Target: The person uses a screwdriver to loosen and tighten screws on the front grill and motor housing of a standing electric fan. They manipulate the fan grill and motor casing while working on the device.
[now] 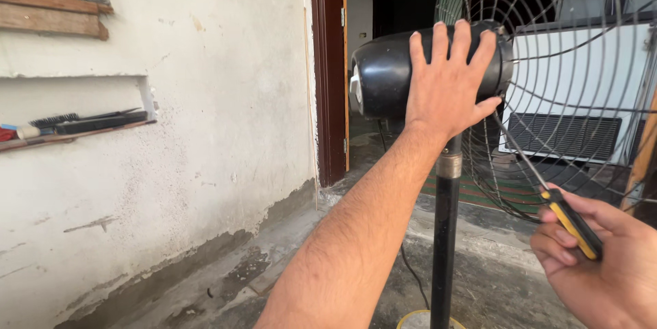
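A pedestal fan stands in front of me, its black motor housing (383, 76) on a black pole (445, 247). My left hand (448, 79) lies flat on the housing, fingers spread. The wire grille (582, 96) fans out to the right behind it. My right hand (602, 260) at the lower right grips a screwdriver (571, 223) with a yellow and black handle. Its thin metal shaft runs up and left toward the back of the housing, and the tip is hidden behind my left hand.
A rough white wall (171, 178) fills the left, with a niche shelf (75, 127) holding brushes and tools. A brown door frame (330, 69) opens onto a dark room. The fan's yellow-rimmed base (428, 319) sits on a concrete floor (479, 288).
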